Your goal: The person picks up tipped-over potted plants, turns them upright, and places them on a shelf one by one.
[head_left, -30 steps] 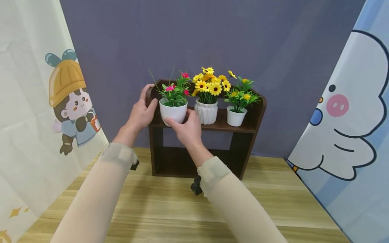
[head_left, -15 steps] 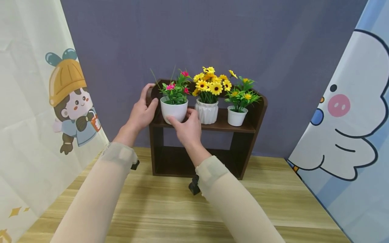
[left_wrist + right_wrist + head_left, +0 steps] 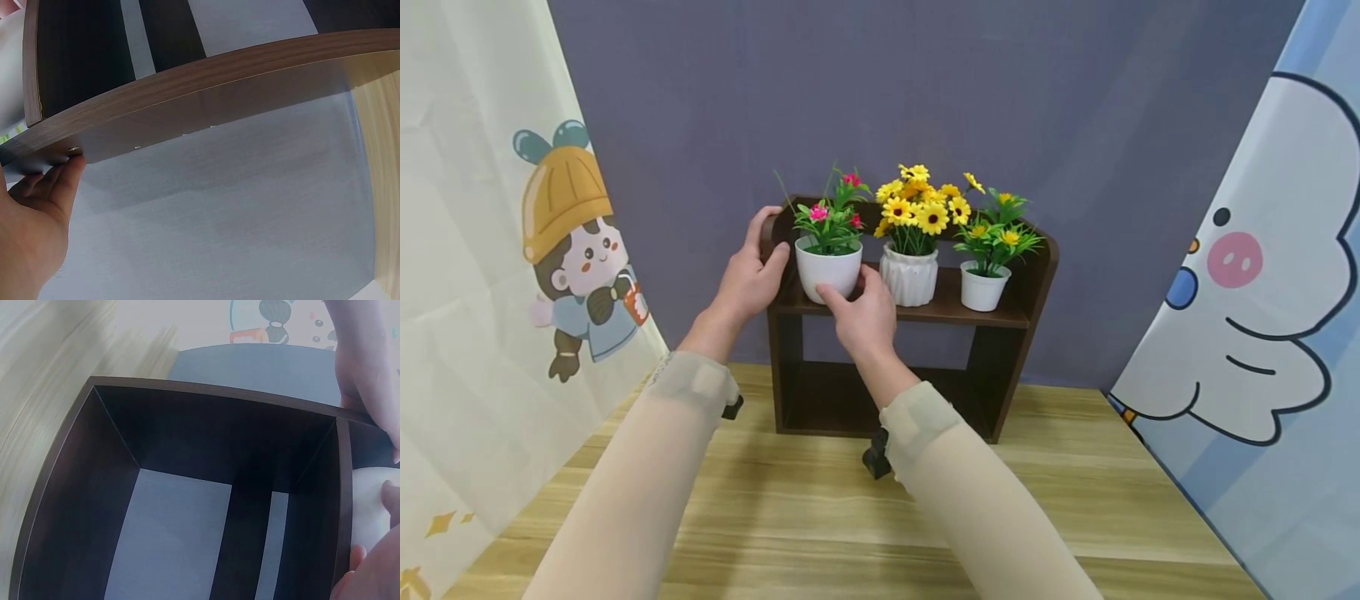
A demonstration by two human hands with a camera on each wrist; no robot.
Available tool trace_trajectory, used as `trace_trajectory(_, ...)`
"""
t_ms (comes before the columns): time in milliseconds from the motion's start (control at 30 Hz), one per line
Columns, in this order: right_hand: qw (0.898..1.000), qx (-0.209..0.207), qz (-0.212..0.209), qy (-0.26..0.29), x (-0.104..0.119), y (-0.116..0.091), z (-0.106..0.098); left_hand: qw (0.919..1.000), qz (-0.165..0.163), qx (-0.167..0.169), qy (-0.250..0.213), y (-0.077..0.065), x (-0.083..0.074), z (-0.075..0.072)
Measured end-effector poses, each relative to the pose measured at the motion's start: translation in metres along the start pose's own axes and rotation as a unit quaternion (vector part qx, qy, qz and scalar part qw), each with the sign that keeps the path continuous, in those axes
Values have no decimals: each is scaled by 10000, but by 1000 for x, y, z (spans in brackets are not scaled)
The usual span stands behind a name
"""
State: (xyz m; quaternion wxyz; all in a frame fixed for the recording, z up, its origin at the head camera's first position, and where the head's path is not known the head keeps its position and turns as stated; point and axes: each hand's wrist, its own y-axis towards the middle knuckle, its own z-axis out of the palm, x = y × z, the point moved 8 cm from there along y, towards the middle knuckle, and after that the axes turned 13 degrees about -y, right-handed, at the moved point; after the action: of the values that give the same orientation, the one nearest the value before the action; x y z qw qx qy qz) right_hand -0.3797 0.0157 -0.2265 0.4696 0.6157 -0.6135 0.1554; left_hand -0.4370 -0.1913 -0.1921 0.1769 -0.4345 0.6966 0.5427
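Observation:
On the left of the upper shelf sits a white potted plant (image 3: 829,271) with pink flowers. My right hand (image 3: 867,317) grips its lower right side, thumb on the front and fingers round the right; the right wrist view shows the white pot (image 3: 367,503) by the shelf board. With my left hand (image 3: 747,282) I hold the left side panel of the dark brown wooden shelf (image 3: 917,315). In the left wrist view its fingers (image 3: 67,187) press the panel's outer face. Part of the pot's base is hidden behind my right thumb.
To the right stand a white ribbed pot of yellow daisies (image 3: 912,275) and a smaller white pot with yellow flowers (image 3: 983,289). The shelf stands on a wood-grain table (image 3: 805,517), with a grey-purple backdrop (image 3: 925,92) behind and printed cloths at both sides.
The pink-flowered pot has shifted slightly back and its flowers have turned a little leftward. My right hand has moved slightly with it; the left hand keeps its place on the panel.

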Motion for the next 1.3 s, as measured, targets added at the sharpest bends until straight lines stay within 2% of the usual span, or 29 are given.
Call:
trace_trajectory(233, 9999, 39, 110, -62, 0, 1, 1, 10000, -1, 4, 6, 0, 0, 0)
trace_trajectory(867, 9994, 247, 37, -242, 0, 4, 0, 10000, -5, 14, -15, 0, 1, 1)
trace_trajectory(1000, 9993, 324, 170, -3, -4, 3, 1, 10000, -15, 27, 10, 0, 2, 2)
trace_trajectory(1133, 9975, 447, 296, 455, -11, 0, 0, 10000, -23, 5, 51, -1, 2, 1)
trace_trajectory(1300, 9933, 579, 130, 990, -20, -8, -8, 10000, -30, -2, 54, -2, 1, 1)
